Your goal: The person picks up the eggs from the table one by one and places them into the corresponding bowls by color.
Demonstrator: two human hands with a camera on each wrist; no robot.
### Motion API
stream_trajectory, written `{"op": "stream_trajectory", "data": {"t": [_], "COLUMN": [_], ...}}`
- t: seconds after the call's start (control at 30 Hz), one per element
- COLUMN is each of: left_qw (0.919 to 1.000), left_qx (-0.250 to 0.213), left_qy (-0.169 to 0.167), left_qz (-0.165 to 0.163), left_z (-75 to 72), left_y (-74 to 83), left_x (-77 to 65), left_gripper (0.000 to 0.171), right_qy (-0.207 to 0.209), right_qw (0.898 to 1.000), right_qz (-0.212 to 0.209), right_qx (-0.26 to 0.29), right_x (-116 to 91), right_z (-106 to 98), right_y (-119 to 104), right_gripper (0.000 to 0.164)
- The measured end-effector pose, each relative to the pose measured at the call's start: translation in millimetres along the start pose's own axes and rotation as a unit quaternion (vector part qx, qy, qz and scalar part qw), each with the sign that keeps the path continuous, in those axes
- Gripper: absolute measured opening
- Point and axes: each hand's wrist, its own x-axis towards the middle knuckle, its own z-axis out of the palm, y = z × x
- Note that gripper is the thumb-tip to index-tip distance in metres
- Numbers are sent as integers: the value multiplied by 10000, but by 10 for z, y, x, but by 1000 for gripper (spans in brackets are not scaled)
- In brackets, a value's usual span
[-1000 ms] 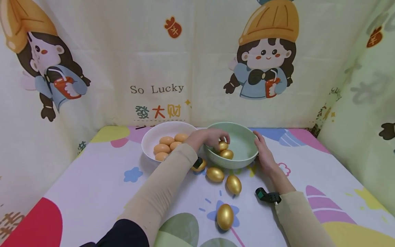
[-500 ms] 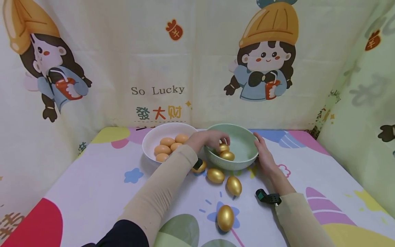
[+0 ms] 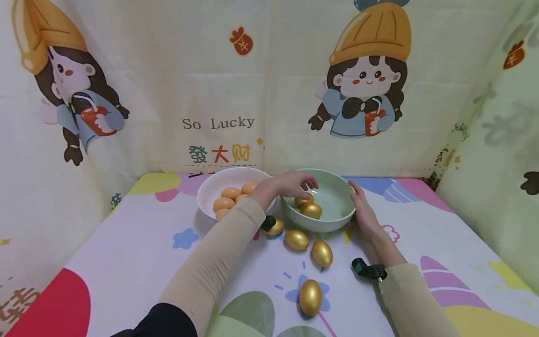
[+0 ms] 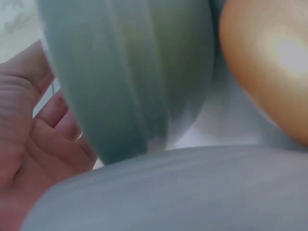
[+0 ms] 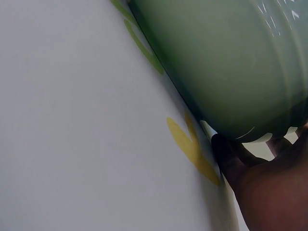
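Note:
My left hand (image 3: 294,185) hovers over the left side of the green bowl (image 3: 332,223), fingers loosely bent and holding nothing. Just beneath it, two golden eggs (image 3: 311,210) lie inside the bowl, one partly hidden by the hand. The left wrist view has my palm (image 4: 43,149) by the bowl's rim, with a golden egg (image 4: 269,62) large at the right. My right hand (image 3: 365,213) rests along the bowl's right outer side; in the right wrist view its fingers (image 5: 231,156) touch the lower wall.
A white bowl (image 3: 205,192) with several brown eggs (image 3: 224,203) stands left of the green one, partly behind my left forearm. Several golden eggs (image 3: 310,297) lie on the patterned tablecloth (image 3: 139,252) in front. A printed curtain (image 3: 286,93) closes off the back.
My left hand, earlier down in the bowl at a golden egg, has let go and lifted slightly, fingers loosening. The right hand stays at the bowl. The head view has shifted a little.

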Motion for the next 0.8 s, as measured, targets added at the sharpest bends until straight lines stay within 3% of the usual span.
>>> {"op": "stream_trajectory", "data": {"t": [0.4, 0.67, 0.8], "left_qw": [9951, 9843, 9819], "left_qx": [151, 635, 587], "left_qy": [338, 360, 353], "left_qz": [917, 1606, 1768], "left_z": [-25, 25, 61], "left_y": [313, 529, 586], "left_x": [-266, -468, -592], "left_gripper": [33, 31, 29], "right_qy": [-111, -127, -112], "right_qw": [9999, 9999, 9999], "right_qz": [-24, -7, 6], "right_qx": [-38, -38, 49], "right_x": [-2, 7, -1], "right_z": [-15, -25, -17], "right_y": [-21, -17, -11], "right_gripper": [61, 60, 60]}}
